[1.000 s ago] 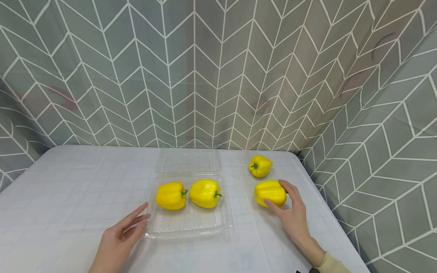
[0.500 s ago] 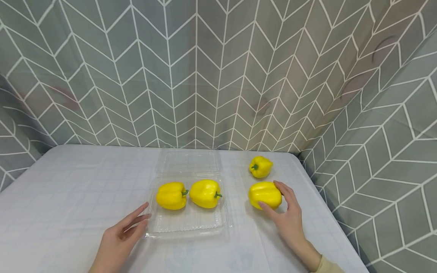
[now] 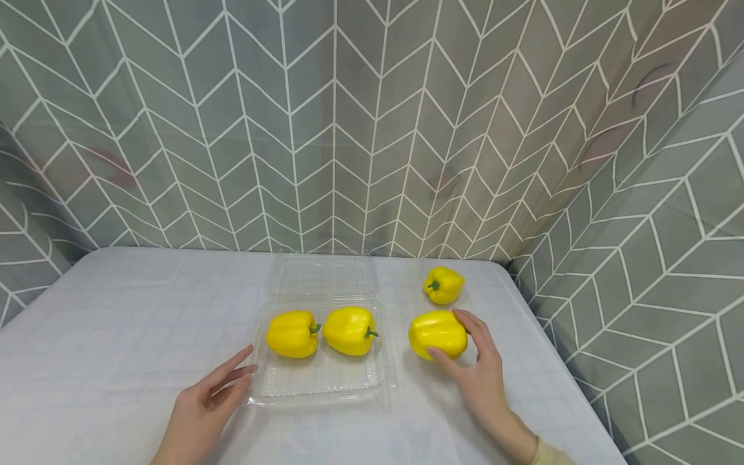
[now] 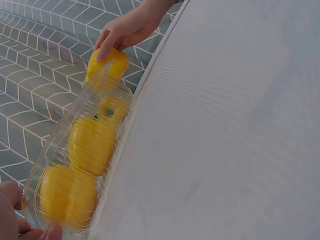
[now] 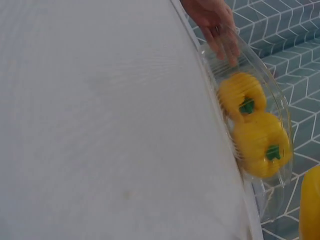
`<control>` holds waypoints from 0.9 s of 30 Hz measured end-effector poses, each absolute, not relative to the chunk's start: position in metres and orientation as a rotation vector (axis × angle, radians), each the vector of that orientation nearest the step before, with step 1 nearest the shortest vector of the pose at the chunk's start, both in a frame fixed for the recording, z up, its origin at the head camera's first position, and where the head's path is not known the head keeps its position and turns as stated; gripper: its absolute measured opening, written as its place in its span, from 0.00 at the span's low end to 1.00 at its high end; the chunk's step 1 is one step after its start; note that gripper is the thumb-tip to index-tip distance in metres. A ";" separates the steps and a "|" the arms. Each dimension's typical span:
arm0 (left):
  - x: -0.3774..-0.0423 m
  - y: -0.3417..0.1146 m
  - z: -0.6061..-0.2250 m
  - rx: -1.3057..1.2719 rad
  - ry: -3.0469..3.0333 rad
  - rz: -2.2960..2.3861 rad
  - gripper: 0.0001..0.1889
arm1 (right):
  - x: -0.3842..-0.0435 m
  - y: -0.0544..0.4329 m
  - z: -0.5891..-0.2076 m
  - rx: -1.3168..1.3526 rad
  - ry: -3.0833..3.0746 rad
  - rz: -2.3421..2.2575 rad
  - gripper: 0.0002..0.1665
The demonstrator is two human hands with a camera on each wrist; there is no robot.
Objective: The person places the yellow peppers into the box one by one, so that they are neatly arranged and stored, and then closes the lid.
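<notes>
two peppers in the tray: left pepper (image 3: 292, 336) and right pepper (image 3: 350, 330), side by side toward the lid end of the clear tray (image 3: 320, 382), stems pointing right; a bare strip of floor runs in front of them.

right grip (image 3: 480, 374): holding a third pepper, thumb on the near side and fingers round the right end.

held pepper (image 3: 436, 334): just right of the tray, apart from it, and apparently raised, since curtain (image 4: 136, 76) shows between it and the tabletop (image 3: 134, 323) in the left wrist view; its stem is not seen.

slip risk: the skin looks smooth and glossy and the left end has no support, so a loose pinch could let it twist or drop.

tray wall risk: carried leftward too low, it would probably catch the right rim and shove the tray, which looks thin and light.

left grip (image 3: 203, 395): fingers fairly straight, tips touching the left edge of the tray, not clasping it; that may brace against a leftward push, but less well against a twist or a lift.

right pepper risk: being nearest, it would likely take the first knock and roll into its neighbour.

lid (image 3: 321, 274): lying back beyond the tray; a hard jolt could swing it or skew the tray.

far pepper (image 3: 444, 285): behind the held one, near the back of the tabletop; a careless brush of the fingers could set it rolling toward that edge.
</notes>
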State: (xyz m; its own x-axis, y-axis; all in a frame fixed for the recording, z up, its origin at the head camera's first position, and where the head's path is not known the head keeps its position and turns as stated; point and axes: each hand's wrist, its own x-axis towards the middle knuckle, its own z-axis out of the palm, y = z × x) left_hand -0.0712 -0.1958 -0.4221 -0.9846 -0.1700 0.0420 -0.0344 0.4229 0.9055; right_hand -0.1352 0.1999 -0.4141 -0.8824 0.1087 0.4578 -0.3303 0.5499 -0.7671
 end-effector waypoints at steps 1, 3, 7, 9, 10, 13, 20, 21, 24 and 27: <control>-0.071 -0.196 -0.422 0.184 -2.540 -1.613 0.26 | -0.135 0.198 -0.414 0.191 -2.324 1.301 0.44; -0.072 -0.196 -0.423 0.183 -2.531 -1.618 0.25 | -0.135 0.194 -0.413 0.218 -2.306 1.320 0.44; -0.071 -0.196 -0.423 0.166 -2.520 -1.617 0.25 | -0.134 0.186 -0.411 0.246 -2.299 1.342 0.43; -0.070 -0.196 -0.423 0.156 -2.511 -1.617 0.24 | -0.132 0.182 -0.409 0.238 -2.314 1.348 0.43; -0.070 -0.196 -0.423 0.154 -2.507 -1.619 0.24 | -0.132 0.180 -0.408 0.238 -2.322 1.349 0.43; -0.070 -0.196 -0.423 0.148 -2.498 -1.618 0.24 | -0.130 0.174 -0.406 0.235 -2.336 1.365 0.43; -0.071 -0.195 -0.424 0.152 -2.508 -1.606 0.24 | -0.127 0.162 -0.404 0.358 -2.257 1.427 0.43; -0.071 -0.195 -0.424 0.155 -2.510 -1.609 0.24 | -0.126 0.160 -0.404 0.382 -2.250 1.433 0.43; -0.071 -0.196 -0.423 0.161 -2.514 -1.616 0.25 | -0.124 0.154 -0.404 0.428 -2.248 1.448 0.43; -0.071 -0.196 -0.423 0.164 -2.518 -1.621 0.25 | -0.123 0.148 -0.405 0.435 -2.262 1.457 0.43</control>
State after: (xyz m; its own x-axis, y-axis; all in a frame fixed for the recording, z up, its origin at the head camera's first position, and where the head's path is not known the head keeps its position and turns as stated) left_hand -0.0706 -0.1959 -0.4230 -0.9840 -0.1680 0.0599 -0.0151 0.4127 0.9107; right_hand -0.1232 0.1485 -0.4047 -0.8660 -0.0374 0.4986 -0.4694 0.4039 -0.7852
